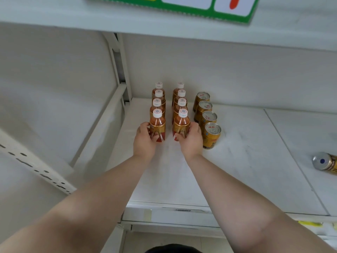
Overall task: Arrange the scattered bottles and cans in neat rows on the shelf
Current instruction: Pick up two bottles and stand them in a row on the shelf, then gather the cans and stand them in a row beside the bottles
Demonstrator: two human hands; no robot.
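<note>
Two rows of amber tea bottles with white caps stand front to back on the white shelf (237, 161). My left hand (145, 141) grips the front bottle of the left row (158, 125). My right hand (191, 140) grips the front bottle of the right row (182, 123). Both bottles stand upright on the shelf. To the right, a row of several gold cans (211, 135) runs front to back, close to my right hand. One more gold can (325, 163) lies on its side at the far right edge of the shelf.
A white upright post (120, 70) and a slanted bracket (98, 125) bound the shelf on the left. Another shelf with a green sign (182, 8) hangs overhead. The shelf's front lip (173, 214) carries a price strip.
</note>
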